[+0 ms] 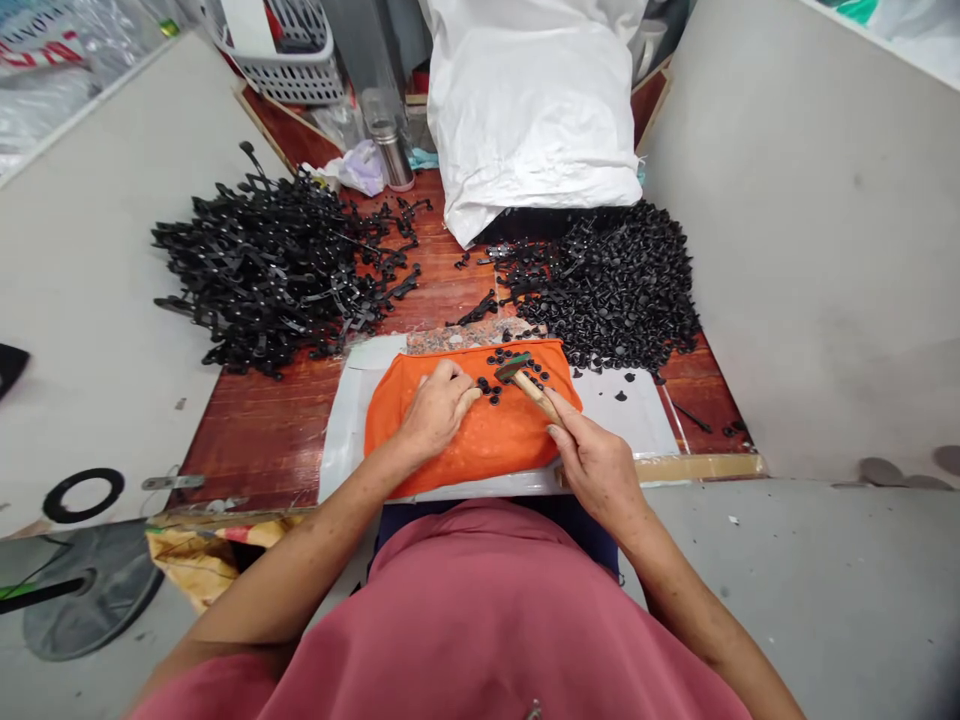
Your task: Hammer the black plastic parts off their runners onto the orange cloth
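Right hand (600, 465): gripped hammer (534, 393). Left hand (437, 410): curled by black caps (494, 400), hold indiscernible to me; poor aim risked bruising.

It is a workshop, shown by black parts (277, 265) heaped at the wooden surface's (431, 285) left edge, smaller black pieces (622, 285) mounded at its right edge and a hammer (534, 392) near its front edge.

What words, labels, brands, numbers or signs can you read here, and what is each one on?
"ANOVA": on the plastic bag at upper left; its start may be cut off.
Red characters below that, same bag: too distorted to read surely.
I can read no text on the hammer, orange cloth or white sack.
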Tool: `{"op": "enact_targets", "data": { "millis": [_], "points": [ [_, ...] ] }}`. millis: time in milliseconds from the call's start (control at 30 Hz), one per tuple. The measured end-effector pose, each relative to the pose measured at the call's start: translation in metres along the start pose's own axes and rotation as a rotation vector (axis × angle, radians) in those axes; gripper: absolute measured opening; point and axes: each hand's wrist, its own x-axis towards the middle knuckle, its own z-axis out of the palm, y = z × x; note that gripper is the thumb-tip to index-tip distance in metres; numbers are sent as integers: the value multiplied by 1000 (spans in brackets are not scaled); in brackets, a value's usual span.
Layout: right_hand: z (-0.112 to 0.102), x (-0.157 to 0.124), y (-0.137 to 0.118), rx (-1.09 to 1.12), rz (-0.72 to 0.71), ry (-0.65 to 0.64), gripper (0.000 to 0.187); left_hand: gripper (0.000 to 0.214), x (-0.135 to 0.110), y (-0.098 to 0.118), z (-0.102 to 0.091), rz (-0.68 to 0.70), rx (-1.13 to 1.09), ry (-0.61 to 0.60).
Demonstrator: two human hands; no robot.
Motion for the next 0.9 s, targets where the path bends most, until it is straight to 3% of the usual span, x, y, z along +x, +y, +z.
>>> {"op": "enact_targets", "data": {
  "millis": [367, 633, 900],
  "points": [
    [2, -3, 2, -44, 10, -33, 50, 29, 0, -5, 5, 24, 83, -39],
    [5, -12, 7, -36, 58, -36, 52, 27, -6, 6, 1, 14, 7, 41],
    [16, -22, 11, 22, 120, -52, 49, 25, -9, 11, 9, 6, 8, -47]
  ]
}}
